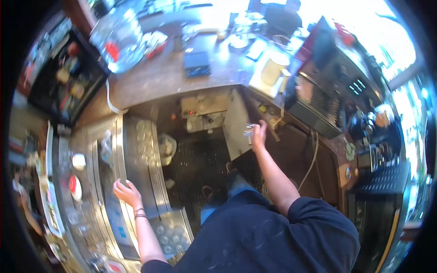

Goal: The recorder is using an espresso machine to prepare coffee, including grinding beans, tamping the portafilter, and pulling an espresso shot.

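My right hand (pixel 258 137) is raised in front of me, beside a pale panel (pixel 236 124) under the counter. Its fingers close around a small shiny object (pixel 250 130), too blurred to name. Nothing is in my left hand (pixel 129 194); its fingers are loosely spread above a stainless steel bar unit (pixel 119 160) on the left. Close by that hand, a steel tray (pixel 187 221) holds several clear glasses (pixel 170 238). More clear glassware (pixel 145 140) stands in the steel unit's upper section.
A dark counter (pixel 153 76) curves ahead, bearing a cream pitcher (pixel 275 67), a blue box (pixel 197 63) and a large clear container (pixel 117 41). A black machine (pixel 317 105) stands right. Dark floor matting (pixel 194 163) lies below. People appear across the counter (pixel 283 18) and at far left (pixel 27 208).
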